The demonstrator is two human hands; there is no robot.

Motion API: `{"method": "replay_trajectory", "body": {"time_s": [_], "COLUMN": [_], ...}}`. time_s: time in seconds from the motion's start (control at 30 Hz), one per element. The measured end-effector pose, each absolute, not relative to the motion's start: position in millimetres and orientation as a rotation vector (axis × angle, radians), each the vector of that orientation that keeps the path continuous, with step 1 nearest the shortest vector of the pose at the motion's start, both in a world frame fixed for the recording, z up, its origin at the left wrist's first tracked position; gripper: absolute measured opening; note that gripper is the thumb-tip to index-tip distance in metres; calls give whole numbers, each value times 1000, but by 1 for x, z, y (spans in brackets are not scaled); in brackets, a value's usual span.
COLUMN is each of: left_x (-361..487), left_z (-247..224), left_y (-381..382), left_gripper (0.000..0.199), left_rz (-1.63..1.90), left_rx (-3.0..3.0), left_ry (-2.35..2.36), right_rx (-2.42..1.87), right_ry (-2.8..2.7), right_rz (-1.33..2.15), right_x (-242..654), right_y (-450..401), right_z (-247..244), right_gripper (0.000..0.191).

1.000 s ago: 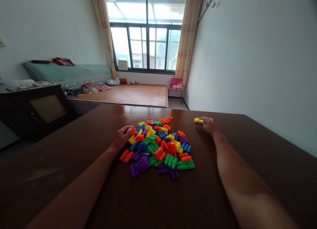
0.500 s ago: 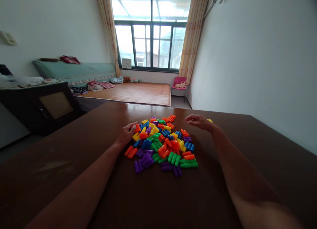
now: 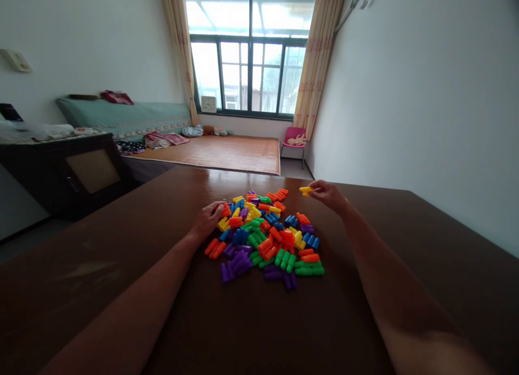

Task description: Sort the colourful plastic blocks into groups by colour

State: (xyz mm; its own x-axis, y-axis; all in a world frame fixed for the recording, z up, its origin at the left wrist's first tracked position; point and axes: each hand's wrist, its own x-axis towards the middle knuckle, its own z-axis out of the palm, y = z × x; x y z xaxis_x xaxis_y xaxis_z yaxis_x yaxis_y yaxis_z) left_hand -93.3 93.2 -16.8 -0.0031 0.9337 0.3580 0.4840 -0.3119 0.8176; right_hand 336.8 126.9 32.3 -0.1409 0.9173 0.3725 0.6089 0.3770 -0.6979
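Note:
Many bullet-shaped plastic pieces in orange, yellow, green, blue and purple lie in a loose pile on the dark brown table (image 3: 194,321). At the pile's left edge, my left hand (image 3: 208,218) has its fingers closed on an orange piece (image 3: 225,209). My right hand (image 3: 326,194) is raised beyond the pile's right side and pinches a yellow piece (image 3: 306,191). Nearest to me in the pile are purple pieces (image 3: 236,266) and green pieces (image 3: 308,268).
Past the table is a low bed (image 3: 227,151) with clothes on it. A dark cabinet (image 3: 52,169) stands at left, a pink chair (image 3: 294,140) by the right wall. A bit of yellow (image 3: 347,200) shows behind my right wrist.
My right hand, empty before, now has a yellow piece between its fingers; yellow pieces at the pile's right part have gone from their spot. My left hand stays where it was.

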Motion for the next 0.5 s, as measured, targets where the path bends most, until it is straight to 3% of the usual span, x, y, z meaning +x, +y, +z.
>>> {"method": "replay_trajectory", "body": {"time_s": [0.1, 0.17, 0.3, 0.5], "left_x": [-93, -93, -95, -96], "left_z": [-14, -14, -17, -16], "left_y": [92, 92, 95, 95], "left_gripper": [56, 57, 59, 57], "left_rz": [1232, 1221, 1222, 1202], "left_rx": [1852, 1858, 1866, 1910], "left_ry": [1502, 1508, 1507, 1516], "right_rx": [-1555, -1646, -1719, -1872], "right_ry": [-1816, -1921, -1952, -1702], "right_rz": [77, 16, 127, 14], "right_x": [368, 382, 393, 375], "right_y": [136, 138, 139, 143], "right_z": [13, 0, -10, -19], "right_gripper": [20, 13, 24, 30]}}
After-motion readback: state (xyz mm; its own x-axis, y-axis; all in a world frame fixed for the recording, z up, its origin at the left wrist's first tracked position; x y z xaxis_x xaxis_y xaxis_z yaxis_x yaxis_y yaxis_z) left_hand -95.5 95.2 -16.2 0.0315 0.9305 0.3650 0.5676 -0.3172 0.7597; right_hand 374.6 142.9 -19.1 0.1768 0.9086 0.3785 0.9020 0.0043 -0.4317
